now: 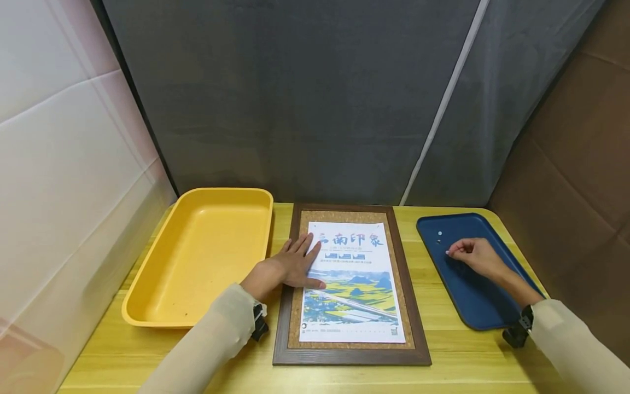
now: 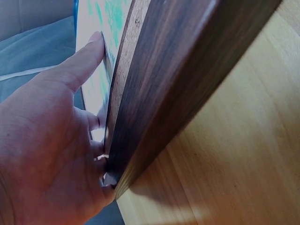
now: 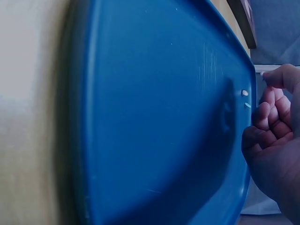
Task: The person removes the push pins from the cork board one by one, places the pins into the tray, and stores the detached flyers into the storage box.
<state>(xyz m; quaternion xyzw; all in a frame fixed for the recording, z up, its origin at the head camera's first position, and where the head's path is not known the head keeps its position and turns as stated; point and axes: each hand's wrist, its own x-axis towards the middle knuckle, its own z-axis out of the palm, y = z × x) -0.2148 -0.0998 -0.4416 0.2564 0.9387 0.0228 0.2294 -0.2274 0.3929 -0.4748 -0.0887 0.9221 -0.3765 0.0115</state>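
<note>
A printed poster (image 1: 351,295) with a landscape picture lies on a brown-framed cork board (image 1: 408,323). My left hand (image 1: 297,265) rests with spread fingers across the poster's left edge and the frame. In the left wrist view, the thumb (image 2: 86,61) lies over the paper beside the dark wooden frame (image 2: 164,70). Above the blue tray (image 1: 492,306), my right hand (image 1: 477,256) pinches a small white thumbtack (image 3: 263,75) between thumb and forefinger; its far side is hidden. Two more small pale tacks (image 1: 439,233) lie near the tray's far left part.
To the left of the board stands a large yellow tray (image 1: 270,219) with raised walls and a tiny dark speck inside. All of these are on a wooden table (image 1: 443,361). A grey curtain (image 1: 295,109) closes off the back, with a white panel (image 1: 74,164) at left and brown cloth (image 1: 581,164) at right.
</note>
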